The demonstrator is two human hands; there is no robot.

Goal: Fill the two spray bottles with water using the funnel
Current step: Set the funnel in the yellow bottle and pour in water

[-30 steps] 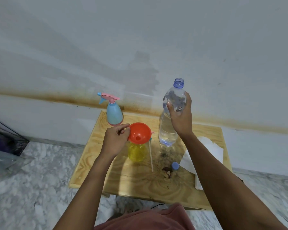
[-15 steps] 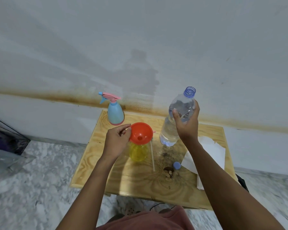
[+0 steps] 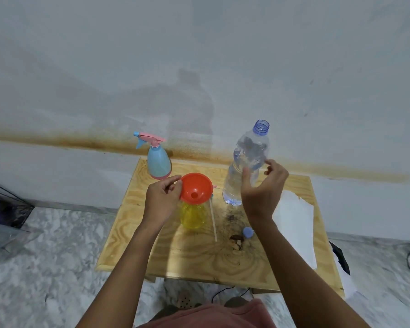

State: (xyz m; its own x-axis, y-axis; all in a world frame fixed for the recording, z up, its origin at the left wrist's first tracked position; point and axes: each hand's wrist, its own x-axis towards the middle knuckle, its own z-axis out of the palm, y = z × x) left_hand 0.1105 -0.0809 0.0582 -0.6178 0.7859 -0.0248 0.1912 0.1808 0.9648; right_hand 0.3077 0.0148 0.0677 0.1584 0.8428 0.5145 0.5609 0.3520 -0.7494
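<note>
An orange funnel (image 3: 195, 187) sits in the neck of the yellow spray bottle (image 3: 192, 215) near the middle of the wooden table (image 3: 128, 245). My left hand (image 3: 162, 201) pinches the funnel's left rim between thumb and forefinger. A clear, uncapped water bottle (image 3: 246, 162) stands on the table to the right. My right hand (image 3: 262, 192) hovers at its upper body with loosely spread fingers; the thumb lies in front of the bottle and the palm is off it. The blue spray bottle (image 3: 158, 164), with its pink and blue head on, stands at the back left.
A thin white dip tube (image 3: 213, 218) lies right of the yellow bottle. A blue cap (image 3: 247, 232) lies beside a dark knot in the wood. White paper (image 3: 294, 221) covers the table's right side. The wall rises just behind the table, and marble floor surrounds it.
My right hand has loosened from its full grip on the water bottle and drawn back a little. The bottle now rests on the table. My left hand has stayed on the funnel.
</note>
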